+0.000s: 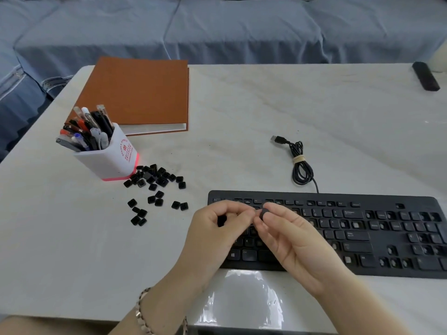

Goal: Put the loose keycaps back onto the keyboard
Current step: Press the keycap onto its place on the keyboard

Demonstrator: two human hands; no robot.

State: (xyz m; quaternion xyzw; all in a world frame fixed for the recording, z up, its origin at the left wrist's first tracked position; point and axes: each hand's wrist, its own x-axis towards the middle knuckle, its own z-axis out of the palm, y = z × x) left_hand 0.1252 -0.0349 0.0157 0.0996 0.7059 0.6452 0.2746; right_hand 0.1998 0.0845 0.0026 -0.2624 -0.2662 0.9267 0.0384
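Head view.

- Worktop (242, 112): pale, marbled surface in front of a blue-covered sofa (217, 27).
- Keyboard (362, 235): black, lying at the near right, with many keys missing. Its cable (298, 163) is coiled and tied behind it, plug free.
- Loose keycaps (154, 182): a black scatter on the worktop left of the keyboard, the thickest part touching the pen holder's base.
- Right hand (287, 238): above the keyboard's left half. Its grip is closed, thumb and forefinger pinching a single keycap (264, 212) held clear of the keys.
- Left hand (217, 230): fingers curled, tips meeting the right hand at that keycap. Whether its grip holds anything cannot be told. A bracelet (142, 313) is on the wrist.
- Pen holder (113, 155): white with a pink base, full of pens.
- Brown book (137, 93): flat behind the holder.
- Dark remote (425, 76): far right corner.
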